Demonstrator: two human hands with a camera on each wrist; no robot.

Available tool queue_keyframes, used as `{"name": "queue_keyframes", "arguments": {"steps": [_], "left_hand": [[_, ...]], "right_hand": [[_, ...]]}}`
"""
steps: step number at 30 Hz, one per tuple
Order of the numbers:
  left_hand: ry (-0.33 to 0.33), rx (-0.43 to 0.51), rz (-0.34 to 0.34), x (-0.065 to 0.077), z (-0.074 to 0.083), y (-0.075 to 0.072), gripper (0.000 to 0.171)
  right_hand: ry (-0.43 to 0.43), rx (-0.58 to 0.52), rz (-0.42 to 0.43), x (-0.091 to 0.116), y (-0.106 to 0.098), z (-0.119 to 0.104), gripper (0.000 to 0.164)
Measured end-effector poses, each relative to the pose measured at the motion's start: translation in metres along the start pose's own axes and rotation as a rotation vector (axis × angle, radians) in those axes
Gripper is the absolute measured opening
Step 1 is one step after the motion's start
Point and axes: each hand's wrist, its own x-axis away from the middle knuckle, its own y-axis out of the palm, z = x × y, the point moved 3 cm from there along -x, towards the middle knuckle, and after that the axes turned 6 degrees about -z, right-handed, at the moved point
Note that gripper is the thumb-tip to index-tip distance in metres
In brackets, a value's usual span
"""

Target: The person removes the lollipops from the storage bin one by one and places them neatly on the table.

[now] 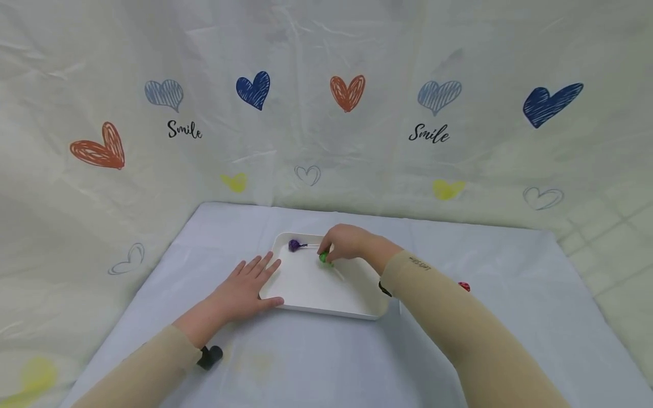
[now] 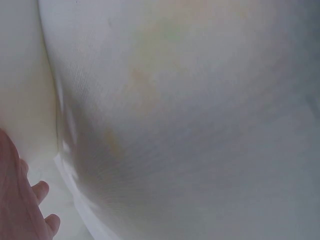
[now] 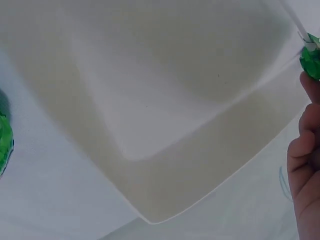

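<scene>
A white tray (image 1: 316, 292) lies on the table. Inside it, near the far left corner, is a purple-wrapped lollipop (image 1: 294, 245) with its white stick pointing right. My right hand (image 1: 347, 241) reaches over the tray and pinches a green-wrapped lollipop (image 1: 323, 257) by its head; the stick slants down to the right. The same green lollipop (image 3: 311, 62) shows at the fingertips in the right wrist view. With fingers spread, my left hand (image 1: 245, 292) rests at the tray's left edge. Only part of that left hand (image 2: 22, 195) appears in the left wrist view.
A red-wrapped thing (image 1: 463, 286) lies right of the tray, partly hidden by the right sleeve. Another green-wrapped thing (image 3: 5, 142) sits outside the tray at the view's edge. Behind the white-covered table (image 1: 255, 362) hangs a sheet (image 1: 306, 141) printed with hearts.
</scene>
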Motion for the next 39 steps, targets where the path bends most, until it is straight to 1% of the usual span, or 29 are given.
{"name": "queue_keyframes", "arguments": {"steps": [4, 8, 12, 17, 21, 23, 28, 32, 39], "left_hand": [[0.011, 0.006, 0.013, 0.001, 0.0, 0.0, 0.098], [0.01, 0.012, 0.013, 0.001, 0.0, -0.001, 0.098], [0.013, 0.012, 0.014, 0.001, 0.0, -0.001, 0.098], [0.013, 0.009, 0.008, 0.0, 0.0, -0.001, 0.099], [0.034, 0.026, 0.025, 0.001, 0.0, -0.001, 0.099], [0.032, 0.022, 0.029, 0.001, 0.0, 0.0, 0.099], [0.021, 0.009, 0.031, 0.001, -0.001, 0.001, 0.099], [0.03, 0.015, 0.038, 0.001, 0.0, 0.001, 0.098], [0.02, 0.019, 0.026, 0.003, 0.003, -0.002, 0.098]], "right_hand": [[-0.003, -0.036, 0.027, 0.006, -0.004, 0.007, 0.025], [-0.005, -0.075, 0.057, 0.015, -0.008, 0.014, 0.025], [0.018, -0.127, 0.083, 0.028, -0.011, 0.023, 0.025], [0.045, -0.149, 0.116, 0.046, -0.013, 0.036, 0.026], [0.074, -0.17, 0.14, 0.06, -0.014, 0.046, 0.026], [0.085, -0.187, 0.147, 0.069, -0.014, 0.051, 0.026], [0.114, -0.213, 0.169, 0.091, -0.01, 0.069, 0.025], [0.132, -0.228, 0.193, 0.11, -0.005, 0.085, 0.025], [0.168, -0.226, 0.214, 0.141, 0.007, 0.11, 0.028]]}}
